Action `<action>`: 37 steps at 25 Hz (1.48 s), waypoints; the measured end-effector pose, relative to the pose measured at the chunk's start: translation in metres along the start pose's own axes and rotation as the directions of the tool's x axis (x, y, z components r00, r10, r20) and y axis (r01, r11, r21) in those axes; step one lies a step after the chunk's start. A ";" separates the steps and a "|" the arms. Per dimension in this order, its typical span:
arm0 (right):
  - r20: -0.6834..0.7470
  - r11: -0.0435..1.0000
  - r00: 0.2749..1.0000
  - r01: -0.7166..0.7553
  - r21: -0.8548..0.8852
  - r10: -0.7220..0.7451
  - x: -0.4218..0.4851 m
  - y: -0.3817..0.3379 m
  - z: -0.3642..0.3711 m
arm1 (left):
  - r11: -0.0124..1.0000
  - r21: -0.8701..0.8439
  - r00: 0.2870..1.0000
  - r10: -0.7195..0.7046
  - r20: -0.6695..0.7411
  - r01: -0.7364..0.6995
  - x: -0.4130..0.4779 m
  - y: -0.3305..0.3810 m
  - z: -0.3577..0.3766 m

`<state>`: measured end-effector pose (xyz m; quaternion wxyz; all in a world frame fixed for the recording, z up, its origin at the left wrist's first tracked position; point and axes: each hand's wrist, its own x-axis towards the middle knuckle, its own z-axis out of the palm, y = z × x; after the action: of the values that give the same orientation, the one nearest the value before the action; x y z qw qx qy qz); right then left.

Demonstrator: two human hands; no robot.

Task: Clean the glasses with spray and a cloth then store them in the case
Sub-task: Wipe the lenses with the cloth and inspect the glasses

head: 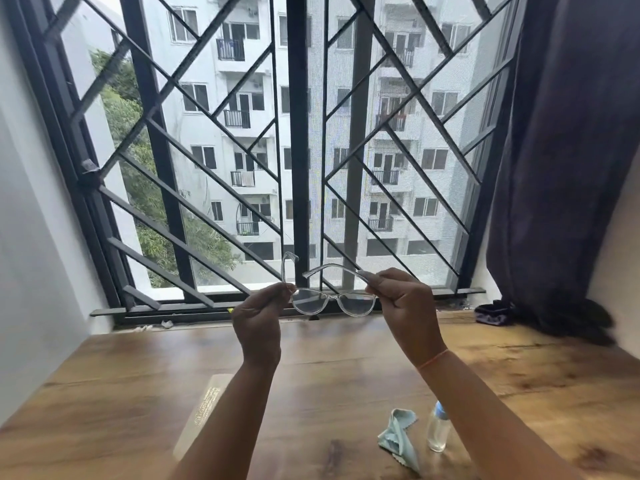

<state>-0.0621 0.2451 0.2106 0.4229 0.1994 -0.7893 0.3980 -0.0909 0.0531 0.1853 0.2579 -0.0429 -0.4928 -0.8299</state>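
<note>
I hold clear-framed glasses (333, 302) up in front of the window, lenses down and temples unfolded away from me. My left hand (258, 322) pinches the frame's left corner; my right hand (405, 306) pinches the right corner. On the wooden table (121, 393) below, a crumpled light-blue cloth (398, 436) lies beside a small clear spray bottle (439, 429) with a blue cap, partly behind my right forearm. A pale flat case (204, 417) lies on the table, partly hidden by my left forearm.
A barred window (298, 150) fills the far side above the sill. A dark curtain (568, 168) hangs at the right, its bunched end and a small dark pouch (491, 313) resting on the table's back right corner. A white wall stands at the left.
</note>
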 end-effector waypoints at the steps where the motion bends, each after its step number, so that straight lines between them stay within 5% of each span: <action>1: 0.001 1.000 1.000 -0.002 0.005 0.002 0.001 0.000 0.000 | 1.000 -0.001 1.000 -0.002 0.000 0.002 0.001 0.000 0.001; 15: -0.049 1.000 0.999 -0.014 -0.027 0.012 0.002 0.004 0.003 | 0.997 -0.061 0.999 -0.040 0.004 0.041 0.005 -0.001 0.007; 23: -0.041 0.984 0.986 -0.157 0.087 0.161 -0.006 0.004 -0.003 | 0.996 -0.077 0.998 -0.051 -0.025 0.049 0.004 0.003 0.004; 27: -0.080 0.976 0.976 -0.194 0.097 0.202 -0.005 0.008 -0.001 | 0.999 0.009 0.996 -0.034 0.079 0.034 0.006 0.005 0.000; 31: -0.168 0.980 0.967 -0.180 0.087 0.192 -0.005 0.014 0.000 | 0.985 0.156 0.970 0.042 0.239 -0.081 0.013 0.017 -0.007; 37: -0.222 0.989 0.964 -0.135 0.064 0.146 -0.008 0.018 0.007 | 0.922 0.191 0.913 0.272 0.303 -0.338 0.011 0.032 -0.008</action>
<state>-0.0730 0.2502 0.1939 0.4758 0.1067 -0.7384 0.4659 -0.0841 0.0293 0.2105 0.3184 -0.2013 -0.6069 -0.6998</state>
